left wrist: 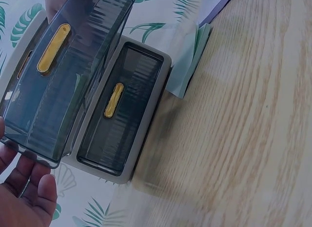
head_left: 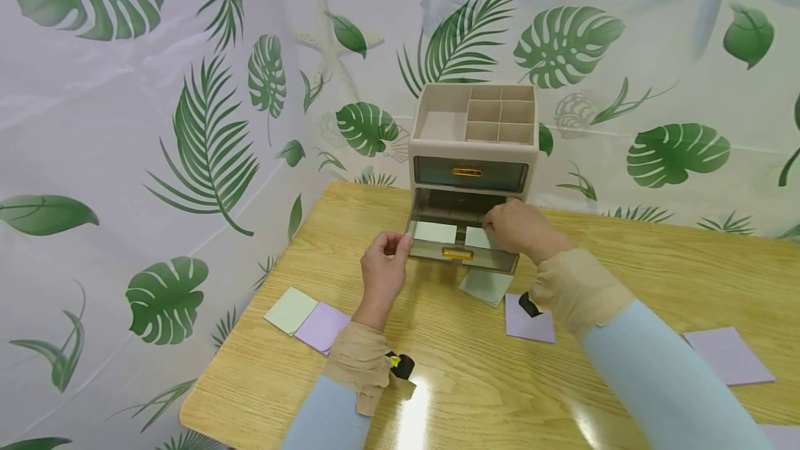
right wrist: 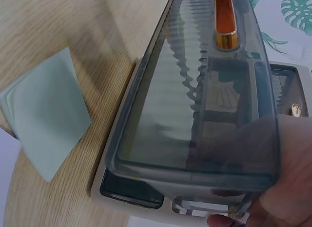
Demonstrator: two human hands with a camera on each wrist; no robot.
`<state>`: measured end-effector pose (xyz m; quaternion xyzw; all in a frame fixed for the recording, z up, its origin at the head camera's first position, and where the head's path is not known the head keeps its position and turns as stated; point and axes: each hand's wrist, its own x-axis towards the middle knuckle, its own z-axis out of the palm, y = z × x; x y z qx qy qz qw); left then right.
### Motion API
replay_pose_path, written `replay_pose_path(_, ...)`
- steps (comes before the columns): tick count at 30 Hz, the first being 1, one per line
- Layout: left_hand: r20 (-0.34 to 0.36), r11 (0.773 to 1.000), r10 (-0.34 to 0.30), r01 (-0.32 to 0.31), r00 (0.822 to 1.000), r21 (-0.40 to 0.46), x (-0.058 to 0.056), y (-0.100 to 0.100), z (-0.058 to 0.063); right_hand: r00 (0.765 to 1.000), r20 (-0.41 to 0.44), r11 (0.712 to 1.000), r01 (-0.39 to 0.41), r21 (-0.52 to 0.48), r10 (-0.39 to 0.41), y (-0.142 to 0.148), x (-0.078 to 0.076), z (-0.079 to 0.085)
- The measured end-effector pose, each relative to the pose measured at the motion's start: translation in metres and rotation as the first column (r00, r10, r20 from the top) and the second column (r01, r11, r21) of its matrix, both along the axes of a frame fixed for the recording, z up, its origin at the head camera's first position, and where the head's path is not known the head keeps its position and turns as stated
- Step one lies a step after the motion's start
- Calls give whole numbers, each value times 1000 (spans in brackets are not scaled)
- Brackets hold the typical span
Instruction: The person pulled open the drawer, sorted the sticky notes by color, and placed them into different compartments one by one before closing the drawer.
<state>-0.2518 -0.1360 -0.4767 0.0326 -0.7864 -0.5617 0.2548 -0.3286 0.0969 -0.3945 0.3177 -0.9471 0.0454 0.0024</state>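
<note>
A clear grey drawer with a gold handle is pulled out of a cream desktop organizer. Pale green sticky-note pads lie on either side of its divider. My left hand grips the drawer's front left corner, its fingertips along the edge in the left wrist view. My right hand reaches over the drawer's right side, fingers down by the right-hand green pad. In the right wrist view that hand is partly behind the drawer; I cannot tell whether it pinches anything.
Another green pad lies below the drawer, a purple pad beside it. One green pad and one purple pad touch at left. More purple pads lie right. A leaf-print cloth hangs behind the wooden table.
</note>
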Motion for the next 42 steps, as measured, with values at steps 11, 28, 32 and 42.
replay_pose_path(11,11,1000,-7,7,1000,-4,0,1,-1,989,-98,867,48,-497,-111,32,20,4)
replay_pose_path(28,41,1000,-6,7,999,-19,1,-1,0,927,287,875,336,-348,-241,74,41,-64)
replay_pose_path(32,28,1000,-8,9,1000,-22,-1,-1,0,918,302,895,343,-285,-256,61,42,-78)
replay_pose_path(42,43,1000,-11,11,999,-13,-1,-1,0,915,255,904,370,-216,-314,40,46,-101)
